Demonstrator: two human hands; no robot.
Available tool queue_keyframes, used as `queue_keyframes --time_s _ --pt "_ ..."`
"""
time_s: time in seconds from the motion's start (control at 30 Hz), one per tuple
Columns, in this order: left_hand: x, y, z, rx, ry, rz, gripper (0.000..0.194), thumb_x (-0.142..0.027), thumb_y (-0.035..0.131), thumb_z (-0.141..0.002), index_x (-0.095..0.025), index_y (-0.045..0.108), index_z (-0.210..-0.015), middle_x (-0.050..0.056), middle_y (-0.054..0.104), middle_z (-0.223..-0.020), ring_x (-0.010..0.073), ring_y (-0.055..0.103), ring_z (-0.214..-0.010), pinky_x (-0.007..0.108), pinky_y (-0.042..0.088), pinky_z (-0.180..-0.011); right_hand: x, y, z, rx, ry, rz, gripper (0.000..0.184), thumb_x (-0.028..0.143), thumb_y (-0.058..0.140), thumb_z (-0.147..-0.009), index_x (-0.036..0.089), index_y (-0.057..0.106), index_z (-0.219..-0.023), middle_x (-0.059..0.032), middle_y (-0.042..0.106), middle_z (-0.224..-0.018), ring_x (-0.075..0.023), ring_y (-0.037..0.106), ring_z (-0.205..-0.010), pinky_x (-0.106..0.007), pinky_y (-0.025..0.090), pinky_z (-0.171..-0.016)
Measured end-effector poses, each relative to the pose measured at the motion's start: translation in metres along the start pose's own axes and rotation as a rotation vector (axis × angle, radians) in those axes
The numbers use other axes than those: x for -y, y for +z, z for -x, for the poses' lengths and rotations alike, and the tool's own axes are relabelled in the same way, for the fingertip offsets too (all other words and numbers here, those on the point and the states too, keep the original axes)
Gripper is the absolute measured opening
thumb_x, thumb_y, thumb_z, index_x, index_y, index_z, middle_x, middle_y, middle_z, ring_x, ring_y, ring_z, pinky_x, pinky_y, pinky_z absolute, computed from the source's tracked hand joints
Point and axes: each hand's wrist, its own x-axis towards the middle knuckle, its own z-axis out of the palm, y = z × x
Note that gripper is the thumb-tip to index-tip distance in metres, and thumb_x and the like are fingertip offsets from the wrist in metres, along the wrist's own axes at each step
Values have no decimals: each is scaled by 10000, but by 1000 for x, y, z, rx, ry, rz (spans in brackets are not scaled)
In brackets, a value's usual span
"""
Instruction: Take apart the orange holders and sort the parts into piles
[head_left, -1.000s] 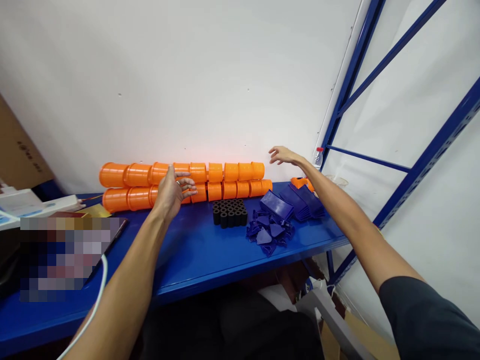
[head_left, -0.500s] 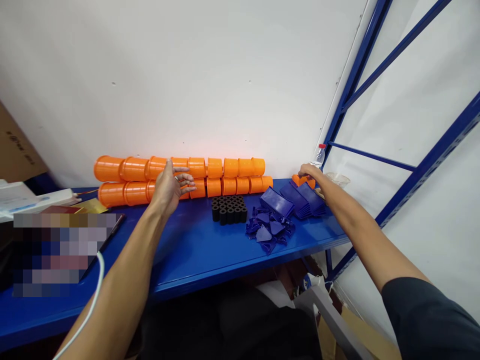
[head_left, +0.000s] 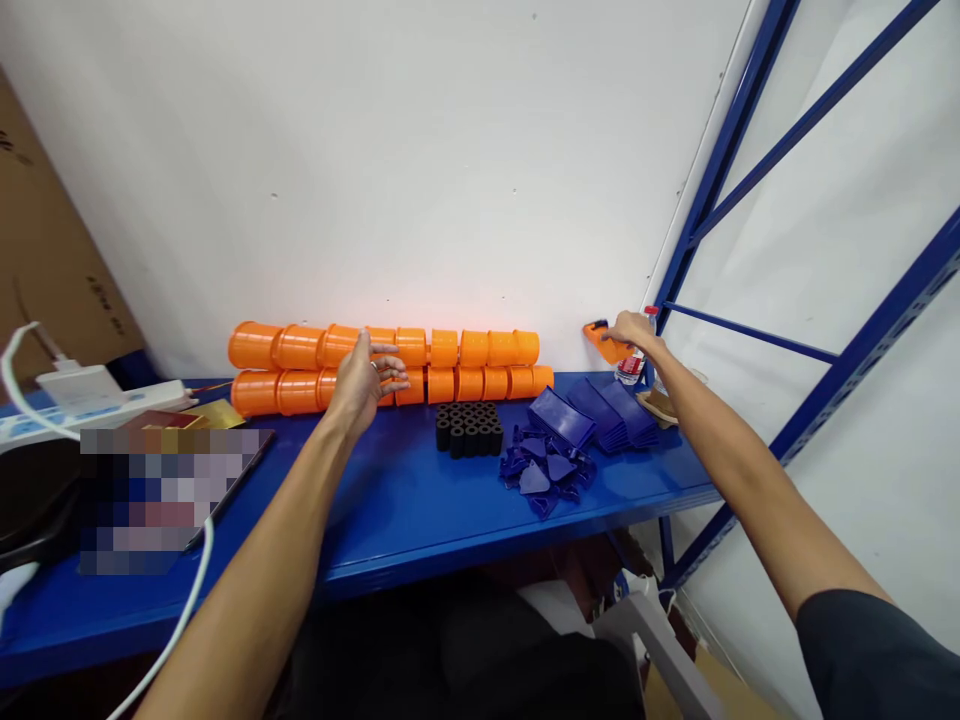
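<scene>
My right hand [head_left: 630, 328] grips an orange object with a dark end [head_left: 609, 345], held above the back right of the table; its exact kind is unclear. My left hand [head_left: 367, 378] is open, fingers apart, in front of two long rows of orange tapered plastic cups [head_left: 300, 345] lying on their sides, one row above the other. Whether it touches them I cannot tell. Several short black hollow cylinders [head_left: 469, 430] stand grouped in the middle. To their right are a pile of small blue plastic pieces [head_left: 540, 470] and stacks of flat blue panels [head_left: 562, 415].
Behind my right hand stands a plastic bottle [head_left: 630, 372] with a red cap, near a tan tray [head_left: 658, 405]. A white power strip [head_left: 142, 408], a pixelated flat item [head_left: 172, 490] and a white cable [head_left: 187, 600] lie left. Blue rack posts [head_left: 694, 215] rise at right.
My right hand has lifted the orange object from behind the blue panels, up beside the bottle. My left hand stays open by the cups. The view has shifted slightly left.
</scene>
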Motion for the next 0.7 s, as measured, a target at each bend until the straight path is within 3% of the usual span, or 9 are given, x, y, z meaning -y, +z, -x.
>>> queue_keyframes --time_s 0.13,0.3,0.4,0.5,0.7 --pt "-2 3 4 47 22 -3 542 -663 498 -1033 -154 616 -889 2 602 -570 126 583 -459 209 510 -464 25 -20 32 -433 -151 -82 339 391 698 -899 125 702 -1110 -203 763 -1063 -300 704 -925 -342 450 -740" --pt "-3 8 9 148 36 -34 547 -700 570 -986 -158 607 -911 3 624 -595 135 604 -484 222 521 -450 83 -18 98 -641 -456 -403 244 433 693 -843 228 562 -853 -39 662 -794 -202 561 -709 -319 367 -690" --pt "0 10 7 190 35 -50 561 -716 602 -959 -156 608 -969 26 668 -655 154 647 -525 246 549 -480 122 -5 137 -633 -646 -596 318 432 695 -827 254 438 -767 20 559 -709 -158 482 -656 -301 335 -674" --pt "4 10 5 206 70 -26 598 -744 637 -920 -163 602 -1055 60 730 -783 187 726 -648 269 585 -561 157 11 168 -545 -796 -697 367 412 696 -833 257 378 -740 41 509 -680 -133 438 -625 -286 320 -657" --pt "6 10 1 226 137 14 719 -858 591 -854 -170 640 -1059 80 748 -807 225 757 -728 265 559 -582 200 35 210 -311 -974 -586 193 355 695 -889 215 565 -865 -18 665 -804 -152 540 -676 -281 368 -666"
